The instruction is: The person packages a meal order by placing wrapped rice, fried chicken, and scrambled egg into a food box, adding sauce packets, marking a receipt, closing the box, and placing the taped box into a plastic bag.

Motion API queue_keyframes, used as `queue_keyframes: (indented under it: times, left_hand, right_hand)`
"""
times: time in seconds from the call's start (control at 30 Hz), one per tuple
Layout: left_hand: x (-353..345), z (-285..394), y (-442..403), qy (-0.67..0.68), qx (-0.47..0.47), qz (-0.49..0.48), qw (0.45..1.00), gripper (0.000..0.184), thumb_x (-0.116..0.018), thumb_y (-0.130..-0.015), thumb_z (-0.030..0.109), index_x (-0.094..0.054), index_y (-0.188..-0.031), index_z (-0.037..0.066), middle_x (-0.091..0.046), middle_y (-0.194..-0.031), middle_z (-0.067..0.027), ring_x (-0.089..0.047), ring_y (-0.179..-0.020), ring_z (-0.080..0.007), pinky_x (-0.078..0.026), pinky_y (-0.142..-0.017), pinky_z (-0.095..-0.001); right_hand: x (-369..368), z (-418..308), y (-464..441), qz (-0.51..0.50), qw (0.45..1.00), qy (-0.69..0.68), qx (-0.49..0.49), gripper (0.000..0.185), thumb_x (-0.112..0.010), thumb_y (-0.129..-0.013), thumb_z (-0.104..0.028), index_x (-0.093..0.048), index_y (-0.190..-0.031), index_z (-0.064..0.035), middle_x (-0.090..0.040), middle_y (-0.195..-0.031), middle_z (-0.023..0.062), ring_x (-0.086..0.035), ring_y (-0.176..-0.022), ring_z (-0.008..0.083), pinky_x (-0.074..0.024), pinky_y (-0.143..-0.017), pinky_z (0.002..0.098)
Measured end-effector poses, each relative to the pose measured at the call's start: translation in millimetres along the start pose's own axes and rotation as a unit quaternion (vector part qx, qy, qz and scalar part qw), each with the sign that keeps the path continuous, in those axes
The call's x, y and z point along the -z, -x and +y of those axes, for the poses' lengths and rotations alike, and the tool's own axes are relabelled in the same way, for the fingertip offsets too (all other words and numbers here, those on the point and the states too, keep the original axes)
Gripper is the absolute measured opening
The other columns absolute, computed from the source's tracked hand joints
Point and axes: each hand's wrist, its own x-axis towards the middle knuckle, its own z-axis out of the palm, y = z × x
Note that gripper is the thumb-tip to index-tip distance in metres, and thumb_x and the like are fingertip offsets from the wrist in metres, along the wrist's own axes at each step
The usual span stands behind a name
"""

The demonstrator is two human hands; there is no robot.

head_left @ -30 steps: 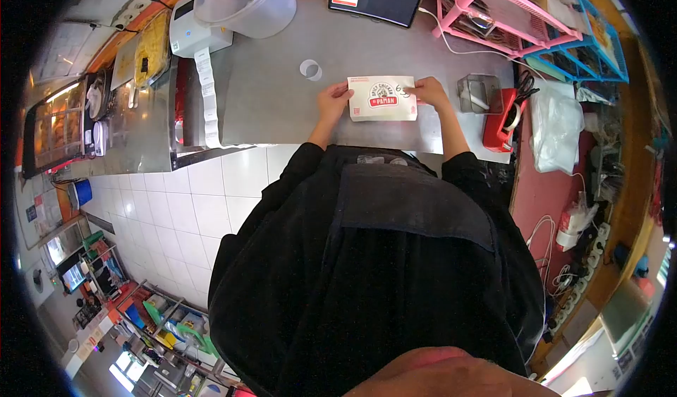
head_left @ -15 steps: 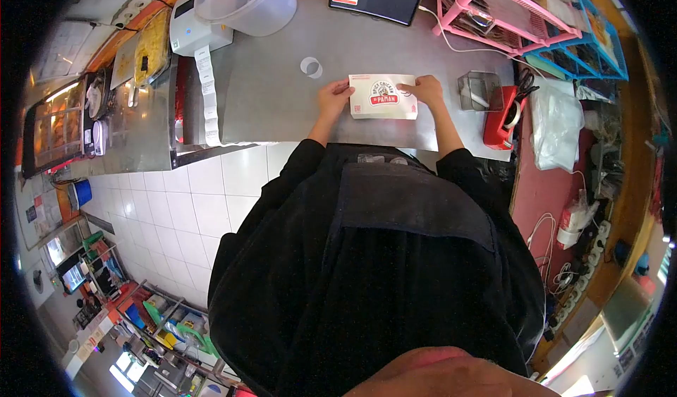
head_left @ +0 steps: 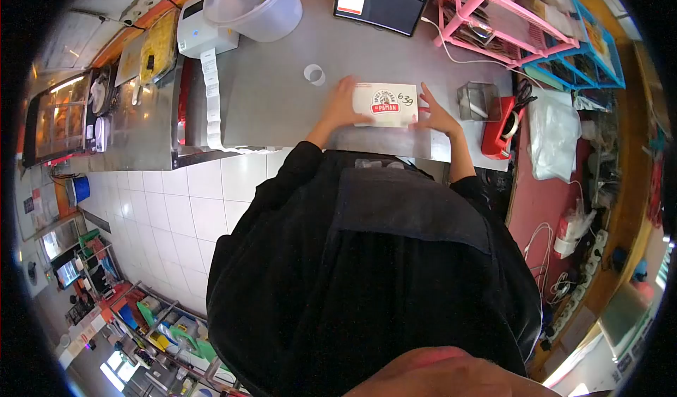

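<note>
Hands (head_left: 339, 106) (head_left: 441, 120) flank box (head_left: 385, 106) L & R, R one splayed

Left hand (head_left: 340, 104) blurred, tub (head_left: 279, 17) cropped, printout (head_left: 211, 97) unreadable

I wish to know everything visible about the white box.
The white box looks like cardboard, closed, lying flat on the metal counter. Its top carries a "Spicy Chicken" logo, a red "PAMAN" band and handwriting, apparently 639. The left hand overlaps its left edge; the right hand is beside its right edge; contact is unclear.
</note>
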Motion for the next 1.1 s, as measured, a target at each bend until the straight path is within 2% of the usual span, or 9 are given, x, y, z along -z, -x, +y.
queue_keyframes:
  times: [0.07, 0.2, 0.53, 0.63, 0.7, 0.77, 0.83, 0.9, 1.1]
  left_hand:
    - [5, 13, 1, -0.182, -0.135, -0.155, 0.962, 0.116, -0.086, -0.042, 0.034, -0.026, -0.137, 0.009, -0.028, -0.139, -0.0183, -0.023, -0.130, -0.0351, -0.026, -0.102, -0.0515]
    - [4, 14, -14, -0.237, -0.141, -0.189, 0.942, 0.119, -0.087, -0.039, 0.033, -0.025, -0.138, 0.011, -0.030, -0.137, -0.0165, -0.026, -0.128, -0.0364, -0.028, -0.101, -0.0519]
    - [3, 0, -36, -0.179, -0.142, -0.282, 0.932, 0.113, -0.084, -0.040, 0.034, -0.030, -0.135, 0.007, -0.038, -0.131, -0.0172, -0.035, -0.123, -0.0343, -0.034, -0.100, -0.0407]
    - [17, -11, -62, -0.072, -0.126, -0.340, 0.929, 0.097, -0.079, -0.048, 0.039, -0.040, -0.130, 0.006, -0.042, -0.129, -0.0145, -0.039, -0.120, -0.0296, -0.037, -0.096, -0.0381]
    - [35, -2, -75, 0.004, -0.097, -0.387, 0.917, 0.086, -0.076, -0.055, 0.044, -0.046, -0.126, 0.004, -0.047, -0.124, -0.0136, -0.043, -0.116, -0.0265, -0.038, -0.094, -0.0360]
    - [57, 15, -87, 0.120, 0.065, -0.396, 0.908, 0.066, -0.065, -0.071, 0.048, -0.054, -0.118, 0.003, -0.057, -0.111, -0.0120, -0.050, -0.108, -0.0210, -0.039, -0.090, -0.0325]
    - [57, 19, -86, 0.158, 0.085, -0.319, 0.931, 0.058, -0.059, -0.080, 0.048, -0.058, -0.113, 0.001, -0.060, -0.106, -0.0115, -0.053, -0.102, -0.0187, -0.039, -0.088, -0.0305]
    - [51, 23, -81, 0.172, 0.170, -0.168, 0.956, 0.051, -0.054, -0.084, 0.047, -0.061, -0.109, 0.003, -0.062, -0.104, -0.0094, -0.056, -0.097, -0.0195, -0.042, -0.082, -0.0308]
    - [22, 7, -71, 0.249, 0.169, 0.025, 0.953, 0.048, -0.048, -0.088, 0.043, -0.060, -0.108, 0.002, -0.065, -0.096, -0.0122, -0.059, -0.091, -0.0212, -0.042, -0.083, -0.0304]
  right_hand:
    - [-6, -16, 3, -0.007, 0.990, 0.139, 0.004, 0.118, -0.085, -0.048, -0.018, -0.014, -0.142, -0.0109, -0.020, -0.144, 0.0200, -0.026, -0.131, 0.0336, -0.0339, -0.102, 0.0397]
    - [-18, -49, -1, -0.022, 0.940, 0.337, 0.040, 0.126, -0.086, -0.039, -0.014, -0.014, -0.142, -0.0139, -0.015, -0.146, 0.0183, -0.019, -0.133, 0.0386, -0.0272, -0.107, 0.0419]
    - [1, -45, -14, -0.065, 0.958, 0.263, 0.092, 0.118, -0.085, -0.038, -0.014, -0.024, -0.139, -0.0095, -0.019, -0.145, 0.0183, -0.026, -0.131, 0.0346, -0.0293, -0.106, 0.0377]
    - [16, -47, -21, -0.083, 0.954, 0.258, 0.132, 0.102, -0.083, -0.048, -0.021, -0.033, -0.135, -0.0046, -0.029, -0.142, 0.0168, -0.032, -0.129, 0.0304, -0.0304, -0.105, 0.0357]
    - [30, -47, -35, -0.108, 0.993, 0.045, 0.015, 0.082, -0.077, -0.064, -0.028, -0.039, -0.132, -0.0024, -0.040, -0.136, 0.0139, -0.039, -0.125, 0.0252, -0.0332, -0.102, 0.0325]
    - [40, -37, -50, -0.083, 0.990, -0.094, 0.060, 0.059, -0.067, -0.077, -0.036, -0.051, -0.122, -0.0015, -0.056, -0.119, 0.0096, -0.050, -0.111, 0.0186, -0.0382, -0.095, 0.0288]
    - [44, -52, -59, 0.020, 0.991, 0.034, -0.124, 0.052, -0.060, -0.083, -0.045, -0.061, -0.110, -0.0007, -0.062, -0.104, 0.0062, -0.055, -0.097, 0.0139, -0.0413, -0.086, 0.0270]
    - [36, -53, -63, 0.067, 0.995, 0.003, -0.071, 0.052, -0.056, -0.084, -0.049, -0.066, -0.099, -0.0008, -0.064, -0.093, 0.0040, -0.054, -0.087, 0.0113, -0.0420, -0.080, 0.0272]
    - [31, -36, -88, 0.103, 0.993, -0.024, -0.054, 0.052, -0.056, -0.084, -0.048, -0.065, -0.102, -0.0005, -0.065, -0.092, 0.0064, -0.056, -0.084, 0.0128, -0.0438, -0.079, 0.0285]
